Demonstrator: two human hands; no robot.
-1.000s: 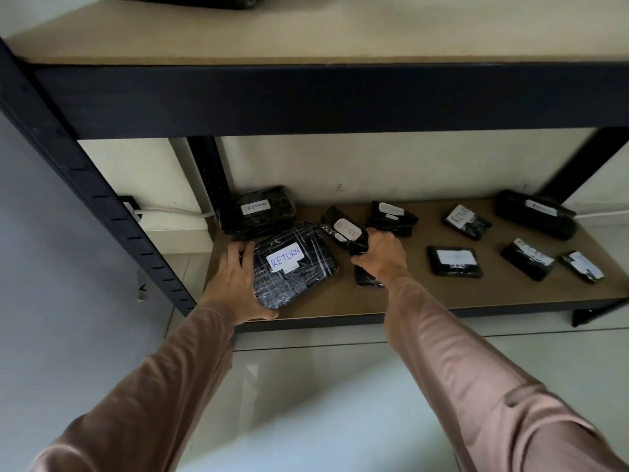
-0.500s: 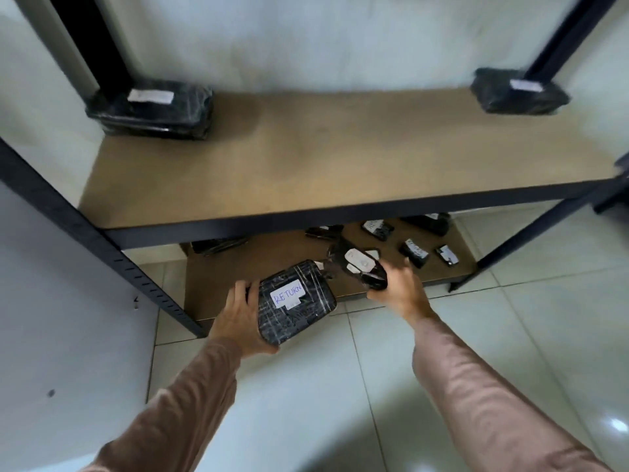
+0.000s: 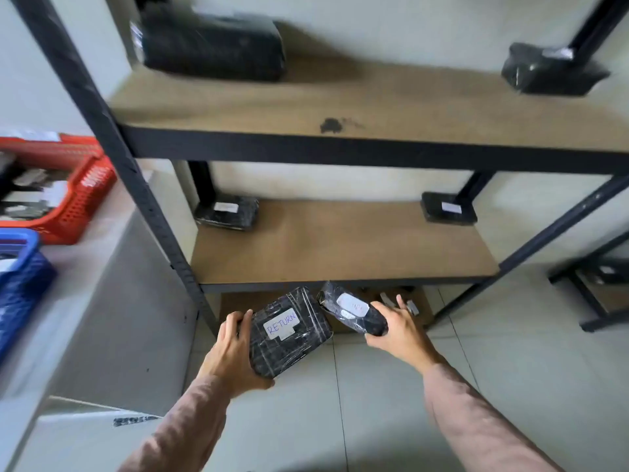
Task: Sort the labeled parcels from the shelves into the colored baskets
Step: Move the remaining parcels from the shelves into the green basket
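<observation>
My left hand [image 3: 235, 352] grips a black plastic-wrapped parcel labelled RETURN [image 3: 289, 330] by its left side and underside, in front of the shelf unit. My right hand [image 3: 398, 330] grips a smaller black wrapped parcel with a white label [image 3: 350, 310], its writing too blurred to read. Both parcels are held above the floor, clear of the bottom shelf. A red basket [image 3: 81, 195] with several parcels inside and a blue basket [image 3: 20, 274] stand on a grey surface at the left.
The black metal shelf unit [image 3: 340, 151] has parcels at its back corners: two on the upper shelf [image 3: 211, 46] [image 3: 551, 68], two on the middle shelf [image 3: 226, 212] [image 3: 447, 209]. A few small parcels [image 3: 398, 298] show on the bottom shelf. A second rack [image 3: 595, 287] stands at the right. The floor is pale tile.
Both hands have lifted their parcels off the bottom shelf and pulled them back. The view has risen, so upper shelves and the baskets at the left now show.
</observation>
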